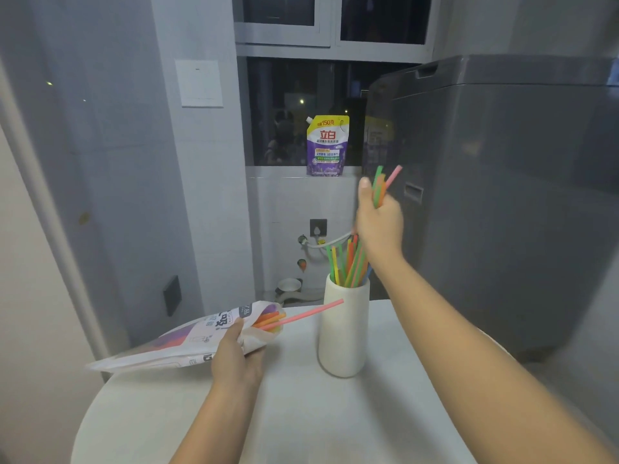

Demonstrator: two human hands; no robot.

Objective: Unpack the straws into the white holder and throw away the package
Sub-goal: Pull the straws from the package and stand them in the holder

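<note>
A tall white holder (343,333) stands upright on the round white table (301,413). Several coloured straws (348,262) stick out of its mouth. Directly above the holder, my right hand (378,226) grips a bunch of green, orange and pink straws (382,185), whose lower ends reach down into the holder. To the left, my left hand (236,356) holds the straw package (187,339) nearly level above the table, its open end facing the holder. Orange straws show inside the opening, and one pink straw (301,315) pokes far out toward the holder.
A large grey washing machine (502,195) fills the right side behind the table. A purple detergent pouch (327,145) stands on the window sill. A hose and wall tap (315,239) sit low behind the holder. Grey wall lies to the left.
</note>
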